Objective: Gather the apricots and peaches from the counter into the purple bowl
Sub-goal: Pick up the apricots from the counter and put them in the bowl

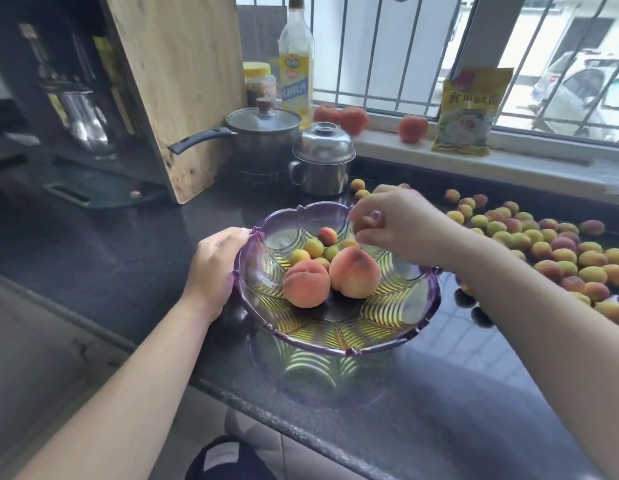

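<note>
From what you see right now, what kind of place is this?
Most likely a home kitchen. A lidded pot sits on the dark counter, a wooden cutting board leans upright behind it, and a cooking oil bottle stands by the barred window.

A home kitchen is showing here. A lidded saucepan is sitting on a gas burner set into a dark stone counter, with a steel lidded pot just beside it. A wooden cutting board is leaning upright at the back, and a bottle of cooking oil is standing near the barred window (a parked car is showing outside).
</note>
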Available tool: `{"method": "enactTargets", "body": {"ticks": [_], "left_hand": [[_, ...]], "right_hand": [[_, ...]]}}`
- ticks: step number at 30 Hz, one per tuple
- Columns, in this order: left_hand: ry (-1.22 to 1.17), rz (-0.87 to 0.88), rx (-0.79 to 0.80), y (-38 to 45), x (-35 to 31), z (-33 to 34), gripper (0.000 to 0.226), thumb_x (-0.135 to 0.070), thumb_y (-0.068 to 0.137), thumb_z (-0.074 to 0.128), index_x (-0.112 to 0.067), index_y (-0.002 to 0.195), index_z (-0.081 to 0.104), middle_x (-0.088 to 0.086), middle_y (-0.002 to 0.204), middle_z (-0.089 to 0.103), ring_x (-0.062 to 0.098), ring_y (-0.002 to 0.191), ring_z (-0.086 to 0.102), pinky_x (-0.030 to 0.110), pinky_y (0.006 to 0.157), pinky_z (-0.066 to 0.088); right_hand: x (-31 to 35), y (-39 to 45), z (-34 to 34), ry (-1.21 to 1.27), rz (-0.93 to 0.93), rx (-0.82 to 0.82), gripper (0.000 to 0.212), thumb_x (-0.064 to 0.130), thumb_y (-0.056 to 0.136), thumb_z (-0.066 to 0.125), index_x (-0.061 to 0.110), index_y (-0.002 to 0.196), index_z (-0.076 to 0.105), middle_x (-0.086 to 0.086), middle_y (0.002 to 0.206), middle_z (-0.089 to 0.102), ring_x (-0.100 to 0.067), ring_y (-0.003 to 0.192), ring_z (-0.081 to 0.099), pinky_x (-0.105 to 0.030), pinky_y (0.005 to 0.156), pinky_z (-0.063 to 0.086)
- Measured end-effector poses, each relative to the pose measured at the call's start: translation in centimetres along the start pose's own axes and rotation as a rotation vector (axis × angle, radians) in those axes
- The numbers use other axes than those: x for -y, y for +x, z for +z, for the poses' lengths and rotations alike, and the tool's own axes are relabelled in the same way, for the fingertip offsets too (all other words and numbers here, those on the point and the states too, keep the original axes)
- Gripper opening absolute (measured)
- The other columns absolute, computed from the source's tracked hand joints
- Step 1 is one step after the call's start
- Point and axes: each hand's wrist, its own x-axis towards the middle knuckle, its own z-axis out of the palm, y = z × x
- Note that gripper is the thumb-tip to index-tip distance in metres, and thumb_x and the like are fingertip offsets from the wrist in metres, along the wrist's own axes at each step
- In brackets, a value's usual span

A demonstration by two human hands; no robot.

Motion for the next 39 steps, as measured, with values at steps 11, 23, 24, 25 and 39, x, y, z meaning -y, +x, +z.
{"method": "enactTargets", "body": {"ticks": [11,23,24,25,39], "left_hand": [[0.000,0.006,0.012,0.1,0.2,0.0,0.032,-0.036,0.090,0.060,-0.012,0.088,0.081,0.014,0.090,0.075,0.024,0.087,0.067,0.042,0.082,0.051],[0.015,0.004,0.002,-0.2,-0.2,0.2,0.032,-0.033,0.094,0.058,-0.012,0.085,0.080,0.009,0.086,0.074,0.020,0.083,0.066,0.039,0.079,0.051],[0.017,0.003,0.005,-0.3,-0.3,0.2,0.031,-0.033,0.094,0.057,-0.015,0.084,0.081,0.008,0.086,0.074,0.019,0.083,0.067,0.038,0.079,0.051],[0.023,0.005,0.007,-0.3,-0.3,0.2,0.031,-0.033,0.094,0.057,-0.018,0.082,0.081,0.007,0.085,0.074,0.019,0.083,0.067,0.038,0.079,0.051],[0.025,0.010,-0.047,-1.0,-1.2,0.5,0.026,-0.032,0.090,0.061,-0.029,0.076,0.083,-0.004,0.079,0.076,0.019,0.082,0.068,0.035,0.077,0.054]], "right_hand": [[0.0,-0.5,1.2,-0.415,0.064,0.298,0.022,0.011,0.093,0.064,0.016,0.113,0.073,-0.004,0.107,0.064,-0.024,0.096,0.063,-0.039,0.082,0.057],[-0.2,-1.3,0.3,-0.235,0.171,0.133,0.036,0.012,0.092,0.068,0.019,0.127,0.065,-0.005,0.118,0.063,-0.028,0.105,0.061,-0.042,0.089,0.054],[-0.7,-2.2,-0.3,-0.142,0.198,0.010,0.034,0.010,0.092,0.069,0.019,0.124,0.068,-0.004,0.117,0.065,-0.026,0.104,0.062,-0.043,0.090,0.054],[-1.4,-3.3,-0.9,-0.039,0.225,-0.149,0.029,0.007,0.091,0.068,0.018,0.118,0.071,-0.002,0.112,0.067,-0.024,0.101,0.063,-0.043,0.090,0.054],[-6.6,-12.1,4.9,-0.372,0.660,-0.450,0.026,0.037,0.097,0.060,0.012,0.102,0.067,-0.011,0.098,0.065,-0.028,0.087,0.056,-0.042,0.078,0.049]]}}
